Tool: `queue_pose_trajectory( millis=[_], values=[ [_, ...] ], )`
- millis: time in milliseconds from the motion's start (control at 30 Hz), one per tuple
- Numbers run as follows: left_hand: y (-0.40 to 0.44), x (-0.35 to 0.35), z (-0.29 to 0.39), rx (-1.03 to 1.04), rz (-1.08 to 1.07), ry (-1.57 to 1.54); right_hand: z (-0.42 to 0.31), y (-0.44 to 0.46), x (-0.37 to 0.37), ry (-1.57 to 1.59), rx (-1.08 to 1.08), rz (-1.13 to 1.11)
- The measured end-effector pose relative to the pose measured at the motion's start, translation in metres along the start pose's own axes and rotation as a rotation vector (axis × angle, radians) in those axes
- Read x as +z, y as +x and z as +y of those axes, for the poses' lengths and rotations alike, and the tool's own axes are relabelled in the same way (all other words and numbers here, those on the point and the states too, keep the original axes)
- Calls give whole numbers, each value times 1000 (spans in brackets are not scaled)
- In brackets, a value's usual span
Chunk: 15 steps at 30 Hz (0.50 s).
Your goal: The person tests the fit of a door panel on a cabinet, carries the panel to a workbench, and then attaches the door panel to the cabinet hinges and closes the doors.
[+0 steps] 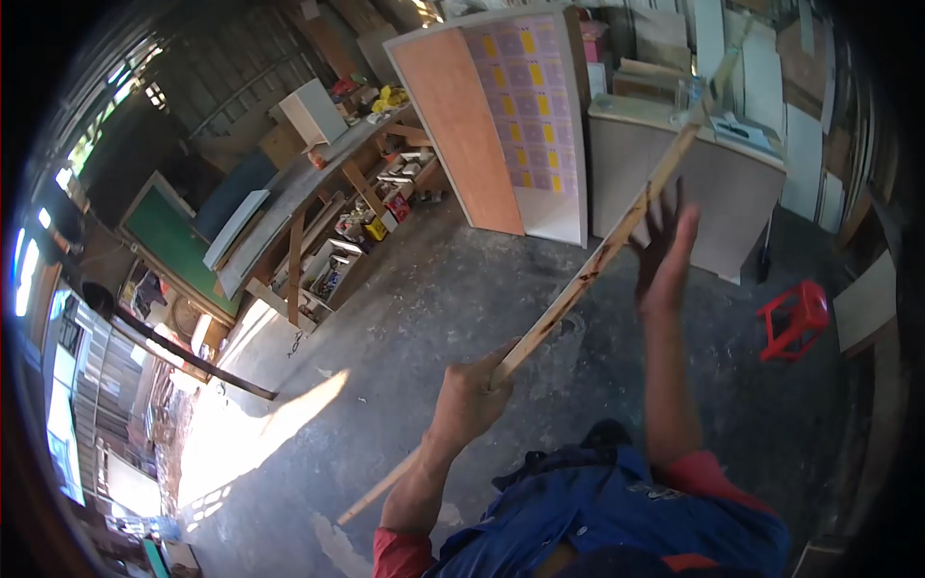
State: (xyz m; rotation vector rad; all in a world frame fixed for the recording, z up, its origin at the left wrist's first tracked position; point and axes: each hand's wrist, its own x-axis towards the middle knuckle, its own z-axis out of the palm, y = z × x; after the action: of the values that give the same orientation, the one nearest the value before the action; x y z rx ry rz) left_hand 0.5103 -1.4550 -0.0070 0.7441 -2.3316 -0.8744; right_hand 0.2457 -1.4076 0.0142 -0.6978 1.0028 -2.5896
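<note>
A long, narrow wooden strip (602,258) with dark stains runs slantwise across the view, from the lower left up to the top right. My left hand (472,397) is wrapped round it near the middle of the view. Beyond that hand, the strip's lower end passes behind my left forearm. My right hand (667,252) is raised beside the strip's upper part, fingers spread and palm turned towards it, holding nothing. Whether its fingertips touch the wood cannot be made out.
A tall cabinet (467,135) with an orange-brown panel stands ahead, beside a grey counter (674,183). At the right is a red stool (795,321). A long workbench (318,169) holds a white box. A dark pole (207,366) slants at the left. Boards lean at the back right.
</note>
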Motion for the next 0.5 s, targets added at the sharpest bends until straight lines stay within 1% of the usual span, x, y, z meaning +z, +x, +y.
queue_pose_trajectory(
  millis=[33, 100, 133, 200, 233, 267, 300, 333, 367, 400, 433, 467, 500],
  values=[
    [4, 7, -4, -35, -27, -21, -12, 10, 6, -11, 4, 22],
    [14, 23, -12, -78, -73, -59, -25, 31, 16, -478, 13, -38],
    [21, 33, -16, -98, -105, -90, -13, 42, 12, -497, 19, -27],
    [36, 53, -26, -118, -146, -142, 18, 64, -2, -930, -194, 113],
    [43, 63, -29, -105, -178, -175, 29, 73, -12, -958, -217, 192],
    [50, 73, -35, -94, -207, -209, 35, 83, -22, -979, -215, 189],
    [56, 83, -40, -76, -200, -294, 40, 92, -33, -923, -205, 197],
    [65, 91, -43, -83, -205, -311, 46, 100, -38, -865, -198, 205],
    [73, 98, -46, -59, -228, -324, 43, 101, -28, -788, -144, 262],
    [84, 104, -48, -29, -248, -336, 43, 111, -31, -805, -140, 263],
    [93, 108, -47, -86, -319, -363, 41, 120, -42, -693, -194, 249],
    [101, 114, -49, -102, -328, -378, 39, 128, -46, -580, -247, 234],
    [111, 120, -50, -42, -303, -419, 37, 134, -47, -596, -235, 232]
  ],
)
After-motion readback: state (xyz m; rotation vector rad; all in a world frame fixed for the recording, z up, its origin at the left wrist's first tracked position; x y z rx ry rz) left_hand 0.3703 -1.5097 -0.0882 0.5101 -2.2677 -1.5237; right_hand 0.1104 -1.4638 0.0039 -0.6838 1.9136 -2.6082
